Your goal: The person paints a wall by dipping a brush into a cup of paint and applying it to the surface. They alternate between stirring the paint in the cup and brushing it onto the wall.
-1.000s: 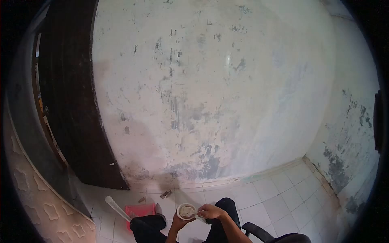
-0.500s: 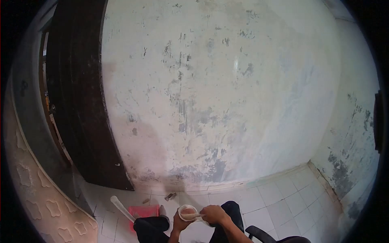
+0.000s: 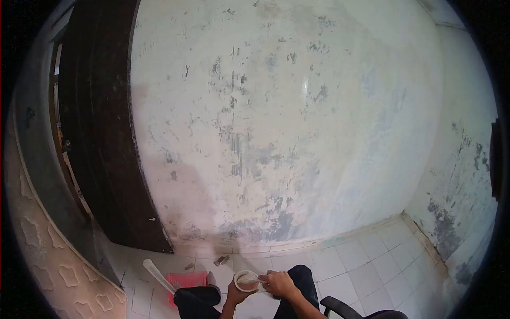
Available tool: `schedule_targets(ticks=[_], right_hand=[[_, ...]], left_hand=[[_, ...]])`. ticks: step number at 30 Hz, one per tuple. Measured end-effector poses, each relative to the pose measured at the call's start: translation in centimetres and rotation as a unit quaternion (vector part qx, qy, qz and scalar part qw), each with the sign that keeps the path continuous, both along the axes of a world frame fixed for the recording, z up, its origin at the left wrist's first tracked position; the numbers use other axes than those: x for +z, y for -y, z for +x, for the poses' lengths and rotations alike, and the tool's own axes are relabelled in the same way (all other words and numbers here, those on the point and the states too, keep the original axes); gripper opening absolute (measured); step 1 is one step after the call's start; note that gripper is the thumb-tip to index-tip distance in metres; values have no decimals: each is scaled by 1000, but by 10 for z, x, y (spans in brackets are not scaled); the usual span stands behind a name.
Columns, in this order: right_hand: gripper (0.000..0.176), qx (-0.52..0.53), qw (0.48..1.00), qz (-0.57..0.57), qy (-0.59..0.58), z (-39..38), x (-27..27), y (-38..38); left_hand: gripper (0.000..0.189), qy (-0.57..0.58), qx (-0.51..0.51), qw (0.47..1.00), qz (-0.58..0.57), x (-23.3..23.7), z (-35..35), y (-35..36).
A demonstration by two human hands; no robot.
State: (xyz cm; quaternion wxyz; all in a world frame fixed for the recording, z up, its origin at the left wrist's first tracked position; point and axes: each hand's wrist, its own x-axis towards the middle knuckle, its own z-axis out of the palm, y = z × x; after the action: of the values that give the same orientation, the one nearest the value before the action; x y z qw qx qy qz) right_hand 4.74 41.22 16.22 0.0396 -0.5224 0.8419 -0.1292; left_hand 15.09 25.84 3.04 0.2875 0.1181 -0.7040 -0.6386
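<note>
Bottom centre of the frame, above dark-trousered knees (image 3: 197, 295): small white cup (image 3: 246, 280) cradled from below in left hand (image 3: 235, 292), fingers wrapped round its wall; right hand (image 3: 278, 283) at the rim, fingers bunched on what looks like a thin pale utensil (image 3: 260, 277) (too small to be sure). Likely hazards: tipping the unsupported cup with too hard a push, spilling its contents over knees or tiled floor (image 3: 366, 266); dropping the utensil from a loose pinch. Pink dustpan (image 3: 187, 280) lying just left.
</note>
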Motion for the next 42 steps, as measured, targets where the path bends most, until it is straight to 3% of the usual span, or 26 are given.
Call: schedule_targets(ticks=[3, 14, 20, 23, 27, 29, 31, 34, 36, 38, 42], right_hand=[[27, -7, 998, -64, 23, -4, -13, -2], [32, -16, 996, -79, 32, -9, -29, 1], [32, -30, 993, -21, 109, -17, -4, -3], [31, -3, 986, -36, 161, -35, -1, -4], [30, -8, 967, -2, 256, -66, 22, -1], [30, -26, 940, -40, 338, -84, 26, 3], [29, 11, 935, -82, 346, -98, 38, 6], [25, -70, 866, -124, 479, -109, 64, 13], [24, -83, 851, -120, 505, -128, 73, 21], [22, -92, 821, -117, 552, -150, 64, 22], [22, -100, 830, -130, 534, -173, 86, 29]], left_hand=[[78, 3, 3, 1000, -15, -1, -2, 0], [76, 32, 3, 999, -26, 1, 1, 5], [75, 19, 28, 998, -45, 13, 2, 8], [74, 59, 33, 993, -92, 43, 3, 11], [73, 30, 55, 997, -43, 44, -14, 19], [74, 35, 57, 997, -43, 48, -28, 28], [75, 36, 52, 997, -41, 66, -44, 38], [78, 15, 16, 998, -51, 93, -70, 57], [78, 29, 10, 990, -137, 118, -85, 69], [76, 3, 10, 991, -135, 129, -104, 81], [71, -25, -3, 991, -131, 128, -142, 100]])
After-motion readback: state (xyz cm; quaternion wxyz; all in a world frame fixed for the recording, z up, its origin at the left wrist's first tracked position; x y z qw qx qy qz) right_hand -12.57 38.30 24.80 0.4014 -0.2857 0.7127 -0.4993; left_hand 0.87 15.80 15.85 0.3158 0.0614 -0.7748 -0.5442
